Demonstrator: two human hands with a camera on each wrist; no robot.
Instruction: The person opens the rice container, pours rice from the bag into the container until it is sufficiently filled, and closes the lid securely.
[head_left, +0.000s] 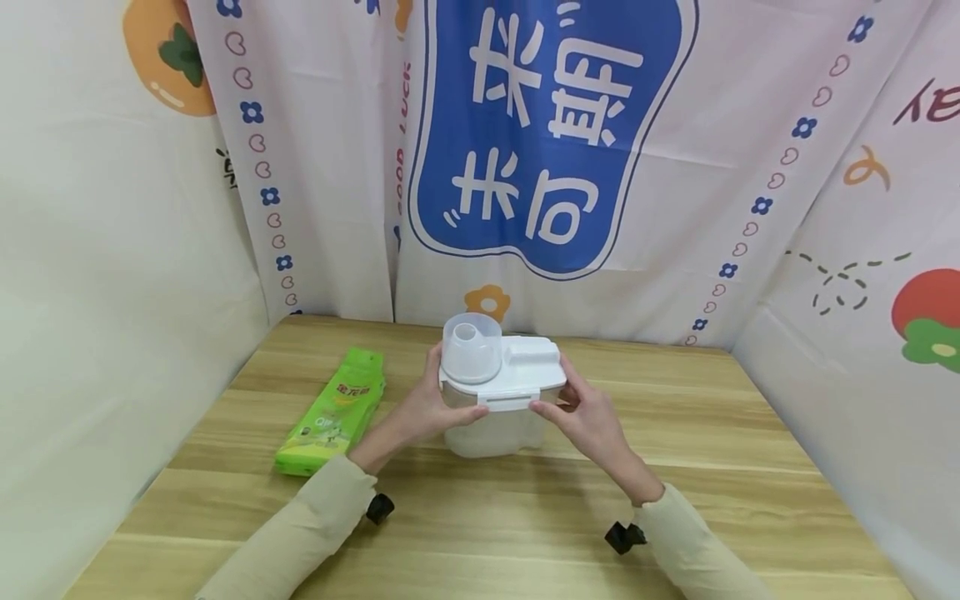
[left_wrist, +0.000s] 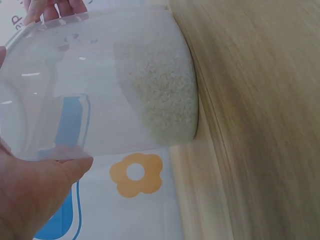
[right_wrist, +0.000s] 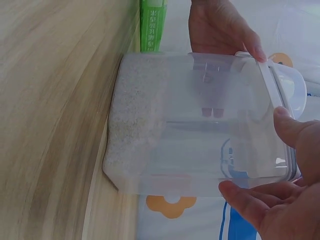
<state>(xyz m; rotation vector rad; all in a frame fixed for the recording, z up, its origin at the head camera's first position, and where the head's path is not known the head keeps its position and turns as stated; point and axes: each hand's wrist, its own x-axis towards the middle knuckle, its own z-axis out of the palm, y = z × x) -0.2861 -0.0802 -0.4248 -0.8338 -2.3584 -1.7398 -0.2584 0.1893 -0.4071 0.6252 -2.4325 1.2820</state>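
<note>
A clear plastic rice storage container (head_left: 495,435) stands upright on the wooden table, with white rice (left_wrist: 167,95) in its lower part. Its white lid (head_left: 536,375) sits on top, and a clear cup (head_left: 471,354) covers a round spout there. My left hand (head_left: 427,406) holds the container's left side at the lid, thumb on the front edge. From the other side, my right hand (head_left: 592,417) grips it the same way, thumb beside the front clip (head_left: 508,401). In the right wrist view, that thumb presses the lid's rim while the fingers lie along the clear wall.
To the left of the container lies a green rice bag (head_left: 330,421) on the table (head_left: 465,533). Printed cloth (head_left: 337,167) hangs behind the table's back edge, with more white cloth (head_left: 847,275) along both sides.
</note>
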